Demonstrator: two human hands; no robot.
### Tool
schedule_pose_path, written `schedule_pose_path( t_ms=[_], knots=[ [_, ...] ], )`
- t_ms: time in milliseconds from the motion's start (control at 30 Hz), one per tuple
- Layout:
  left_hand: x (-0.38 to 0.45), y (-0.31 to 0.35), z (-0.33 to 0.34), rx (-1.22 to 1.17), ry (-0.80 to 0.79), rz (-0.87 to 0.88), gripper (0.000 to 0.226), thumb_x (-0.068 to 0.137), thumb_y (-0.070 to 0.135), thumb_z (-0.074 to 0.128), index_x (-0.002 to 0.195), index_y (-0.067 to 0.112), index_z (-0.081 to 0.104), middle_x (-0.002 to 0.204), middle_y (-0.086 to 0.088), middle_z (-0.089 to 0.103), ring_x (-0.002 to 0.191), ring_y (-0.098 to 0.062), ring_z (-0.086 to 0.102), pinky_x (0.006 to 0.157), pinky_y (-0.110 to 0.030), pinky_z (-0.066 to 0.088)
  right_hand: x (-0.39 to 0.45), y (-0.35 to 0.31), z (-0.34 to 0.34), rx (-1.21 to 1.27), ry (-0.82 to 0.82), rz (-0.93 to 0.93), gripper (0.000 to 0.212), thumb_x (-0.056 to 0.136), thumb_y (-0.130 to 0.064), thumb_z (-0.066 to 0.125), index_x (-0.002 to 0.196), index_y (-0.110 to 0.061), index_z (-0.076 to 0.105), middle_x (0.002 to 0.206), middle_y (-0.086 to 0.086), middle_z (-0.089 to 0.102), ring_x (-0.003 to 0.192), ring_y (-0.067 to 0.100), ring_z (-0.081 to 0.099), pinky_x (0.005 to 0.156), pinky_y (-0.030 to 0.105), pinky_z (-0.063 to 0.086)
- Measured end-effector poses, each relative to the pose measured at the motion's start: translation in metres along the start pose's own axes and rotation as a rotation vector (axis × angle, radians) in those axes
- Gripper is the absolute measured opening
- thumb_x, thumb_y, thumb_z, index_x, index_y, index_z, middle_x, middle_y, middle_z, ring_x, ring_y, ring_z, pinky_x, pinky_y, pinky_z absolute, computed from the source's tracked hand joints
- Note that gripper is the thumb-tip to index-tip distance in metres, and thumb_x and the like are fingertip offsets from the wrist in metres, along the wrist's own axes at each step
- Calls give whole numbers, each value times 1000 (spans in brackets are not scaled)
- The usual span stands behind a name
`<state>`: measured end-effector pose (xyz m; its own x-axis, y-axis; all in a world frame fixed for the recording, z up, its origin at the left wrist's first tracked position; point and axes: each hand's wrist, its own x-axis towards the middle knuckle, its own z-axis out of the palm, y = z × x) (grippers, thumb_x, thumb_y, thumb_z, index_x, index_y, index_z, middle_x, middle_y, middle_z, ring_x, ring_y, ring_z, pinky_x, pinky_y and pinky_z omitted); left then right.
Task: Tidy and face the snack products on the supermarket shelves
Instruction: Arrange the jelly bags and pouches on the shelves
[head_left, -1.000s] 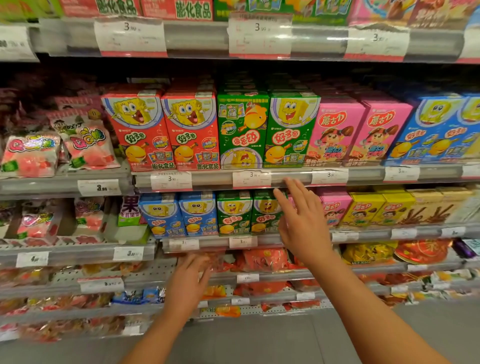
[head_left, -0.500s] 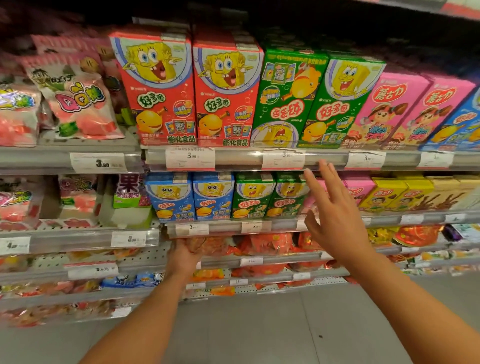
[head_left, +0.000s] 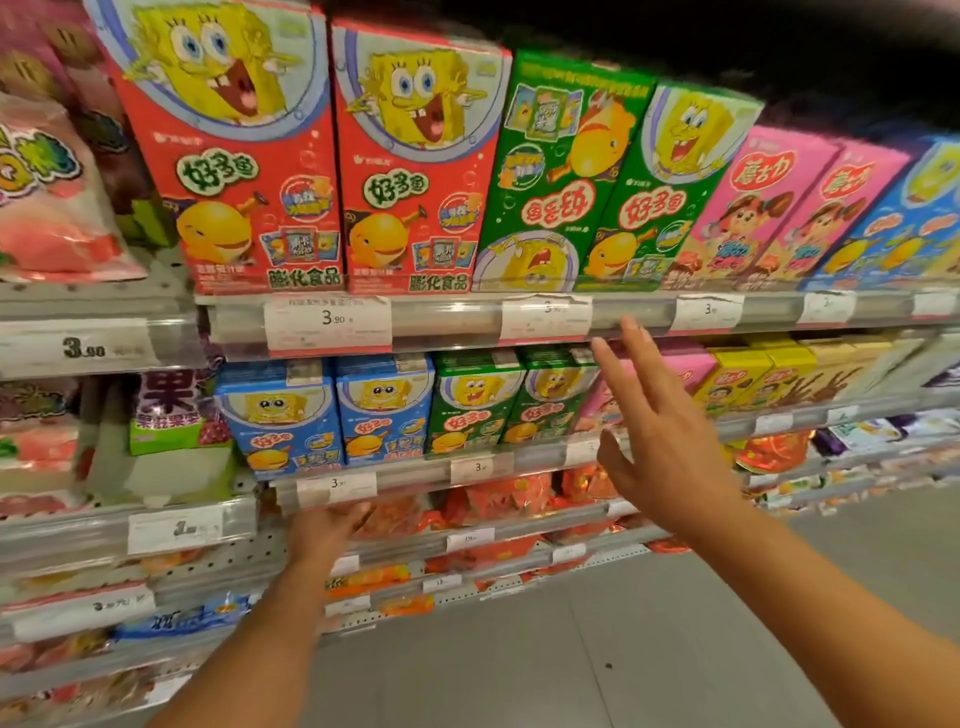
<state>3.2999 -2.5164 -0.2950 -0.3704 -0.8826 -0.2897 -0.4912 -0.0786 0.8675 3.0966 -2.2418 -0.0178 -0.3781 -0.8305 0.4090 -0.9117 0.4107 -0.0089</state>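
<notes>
The small snack boxes (head_left: 415, 410) stand in a row on the middle shelf. They look much bigger than a second ago; the person has come closer. The right hand (head_left: 660, 447) is wide open, holding nothing, so tidying has not started. The left hand (head_left: 327, 530) is under the shelf edge, fingers hidden; I cannot tell its grip.

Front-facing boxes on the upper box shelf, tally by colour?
Upper shelf, front row, head view:
Red boxes: 2
Green boxes: 2
Pink boxes: 2
Blue boxes: at least 1; the frame edge cuts the row off
Total: 7 plainly visible
</notes>
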Motion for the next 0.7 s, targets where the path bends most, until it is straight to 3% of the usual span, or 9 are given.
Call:
schedule_pose_path(
  t_ms=[200,367,467,600,700],
  knots=[
    [-45,-6,-14,207,136,95,42,90,32,74,124,10,63,111,-22,71,103,-45,65,87,-53,51,-32,-3,-6,191,20,53,85,89,-17,62,161,-24,18,168,4,14,153,28,21,115,48,38],
    [-83,-8,-21,217,206,250,8,96,22,66,97,14,63,83,-9,69,69,-27,59,60,-38,45,-88,8,9,389,-163,157,76,95,-22,60,160,-30,22,166,-5,22,152,18,25,119,37,35],
    [-104,-5,-17,235,221,315,13,100,25,61,91,16,62,75,-5,65,66,-28,59,59,-39,45,-121,23,24,476,-311,164,73,97,-25,59,159,-34,23,164,-10,24,147,15,32,116,28,35],
    [-128,12,-4,350,331,232,16,98,27,64,93,12,67,76,-17,70,67,-34,62,59,-38,42,-153,44,41,567,-448,187,65,94,-30,55,155,-35,32,155,-12,39,134,13,46,109,33,43],
    [-155,13,11,367,228,124,15,95,18,67,103,5,68,82,-19,72,69,-29,59,65,-39,44,-169,57,55,617,-566,212,55,94,-35,57,147,-33,43,145,-8,51,129,13,50,106,32,45]
  ],
)
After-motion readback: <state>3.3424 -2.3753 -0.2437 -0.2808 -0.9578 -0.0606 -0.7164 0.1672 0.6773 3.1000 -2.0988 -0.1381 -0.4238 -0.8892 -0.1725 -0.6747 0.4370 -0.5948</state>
